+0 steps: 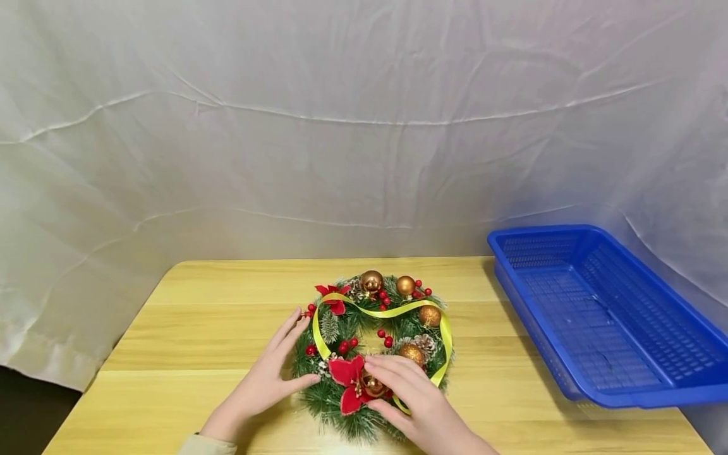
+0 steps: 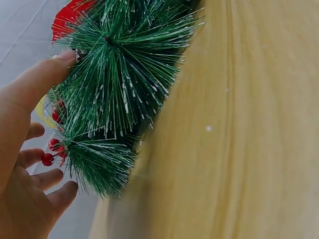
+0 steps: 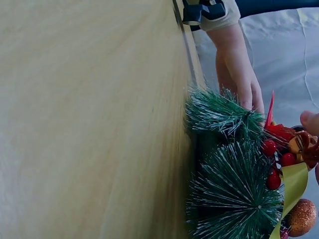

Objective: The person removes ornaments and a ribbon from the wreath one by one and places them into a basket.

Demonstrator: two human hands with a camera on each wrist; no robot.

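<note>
A green artificial wreath (image 1: 364, 417) lies on the wooden table, dressed with red berries, pinecones and gold baubles. Yellow ribbon (image 1: 446, 335) loops loosely over it. My left hand (image 1: 273, 373) spreads at the wreath's left side; its thumb touches the needles (image 2: 112, 64) and its other fingers are near red berries (image 2: 54, 152). At the front, the right hand (image 1: 412, 395) holds a shiny gold bauble (image 1: 372, 384) between thumb and fingers, beside a red poinsettia (image 1: 348, 379). The hand partly covers the bauble. Only fingertips (image 3: 310, 122) of this hand show in the right wrist view.
A blue perforated plastic basket (image 1: 569, 379) stands on the right of the table (image 1: 188, 328). Behind the table hangs a pale grey cloth (image 1: 341, 177). Another red poinsettia (image 1: 335, 306) sits at the wreath's back left.
</note>
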